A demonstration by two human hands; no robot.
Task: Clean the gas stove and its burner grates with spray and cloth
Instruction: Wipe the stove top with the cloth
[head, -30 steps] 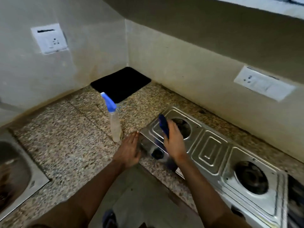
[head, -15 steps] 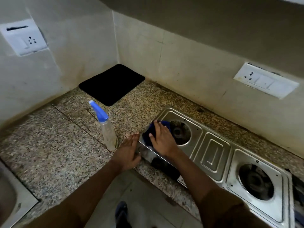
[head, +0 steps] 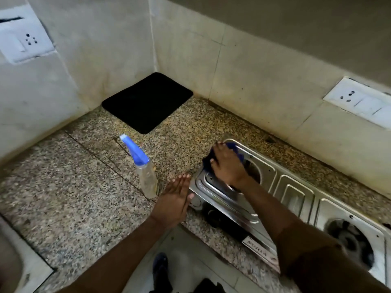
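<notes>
A steel gas stove (head: pixel 296 197) lies on the speckled counter at the right, its grates off and both burner wells bare. My right hand (head: pixel 228 164) presses a dark blue cloth (head: pixel 232 148) flat onto the stove's far left corner, beside the left burner well. The cloth shows only at the hand's edges. My left hand (head: pixel 176 199) rests with straight fingers against the stove's left front corner. A clear spray bottle (head: pixel 146 176) with a blue trigger head stands upright on the counter just left of that hand.
A black mat (head: pixel 147 102) lies in the counter's back corner. Wall sockets (head: pixel 359 101) sit above the stove and at the upper left. A steel sink's edge (head: pixel 25 269) shows at the lower left. The counter's front edge drops to the floor below my arms.
My right hand has slid the cloth from the stove's front left edge across to its far left corner. My left hand has stayed at the stove's corner.
</notes>
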